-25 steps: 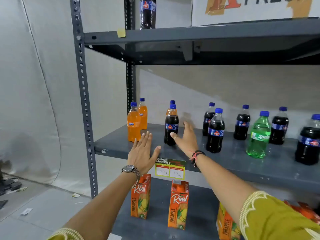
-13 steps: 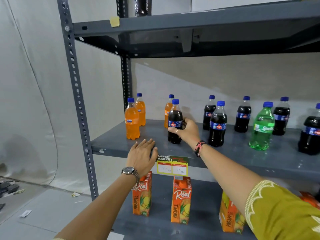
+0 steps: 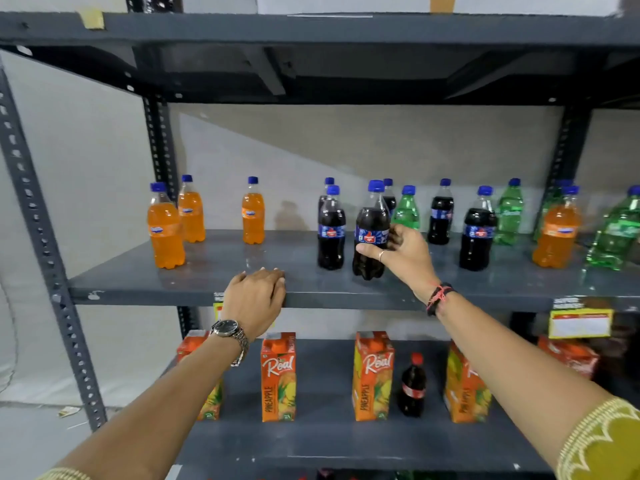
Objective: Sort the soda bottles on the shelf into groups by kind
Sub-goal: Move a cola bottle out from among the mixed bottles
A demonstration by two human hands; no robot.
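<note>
On the grey middle shelf [image 3: 214,258] stand soda bottles with blue caps. Three orange bottles [image 3: 165,230] are at the left. Dark cola bottles [image 3: 331,230] stand in the middle, mixed with green bottles [image 3: 407,211], and another orange bottle [image 3: 557,233] is at the right. My right hand [image 3: 401,252] is shut on a cola bottle [image 3: 370,233], which is slightly tilted, next to another cola bottle. My left hand [image 3: 256,299] rests palm down on the shelf's front edge and holds nothing.
The lower shelf holds orange pineapple juice cartons [image 3: 278,377] and a small red-capped cola bottle [image 3: 412,388]. Yellow price tags [image 3: 580,322] hang from the middle shelf's front edge. An upper shelf [image 3: 311,29] sits overhead. Steel uprights [image 3: 45,237] frame the left side.
My right hand closed on the front cola bottle and carried it rightward, beside the other cola bottles. The third orange bottle now stands uncovered. The view swung right; my left hand stayed on the edge.
</note>
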